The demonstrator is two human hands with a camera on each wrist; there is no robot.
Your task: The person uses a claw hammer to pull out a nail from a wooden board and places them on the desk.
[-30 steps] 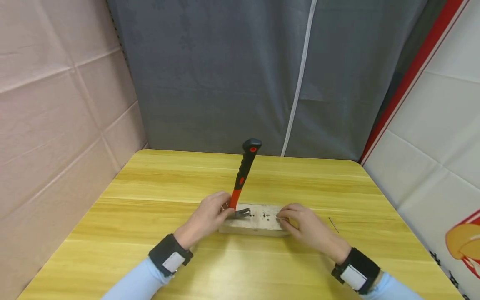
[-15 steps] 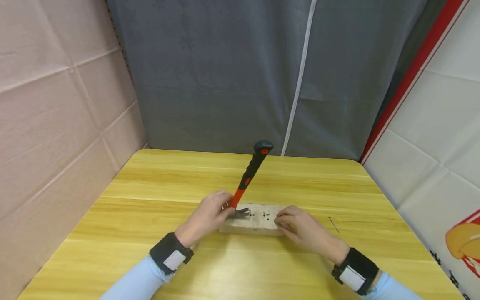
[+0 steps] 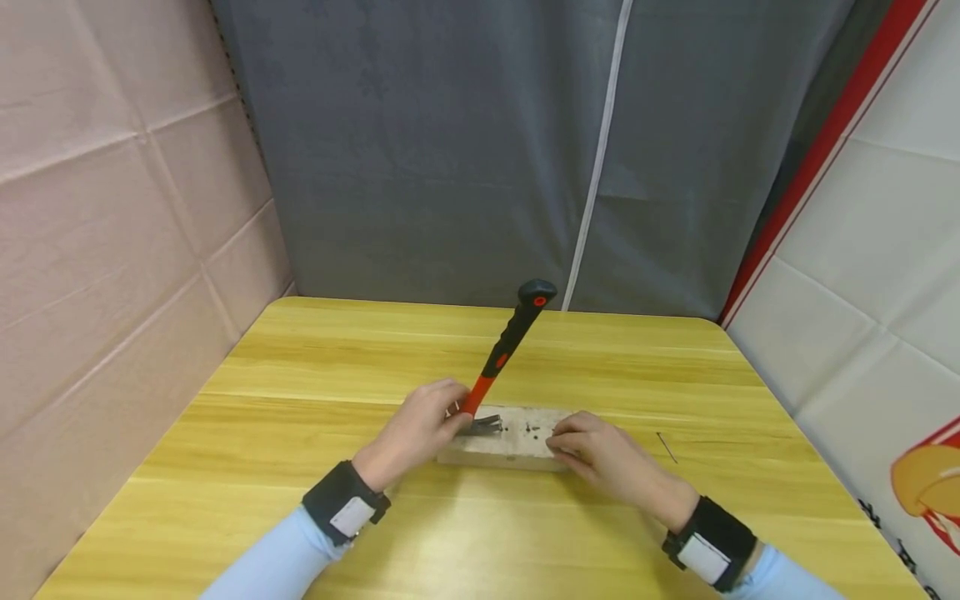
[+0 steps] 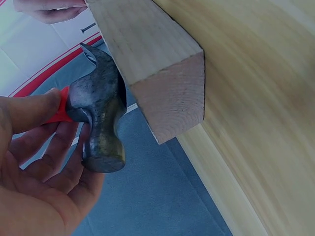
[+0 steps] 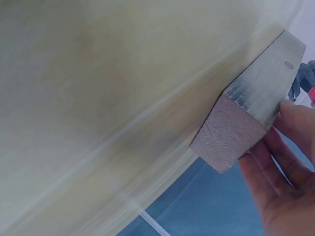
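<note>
No legible writing anywhere. Left hand (image 3: 416,433) grips hammer (image 3: 501,360) at its neck, claw on block (image 3: 510,442), mid-tabletop (image 3: 300,400). Right hand (image 3: 603,457) fingers curl round block's end. Head view alone shows loose nail (image 3: 666,447); left wrist shows hammer face.

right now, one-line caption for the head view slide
Left hand grips hammer by its head on wood block; right hand steadies the block.

The hammer handle (image 3: 510,343) has tipped further right, its claw staying on the wood block (image 3: 517,442).
</note>
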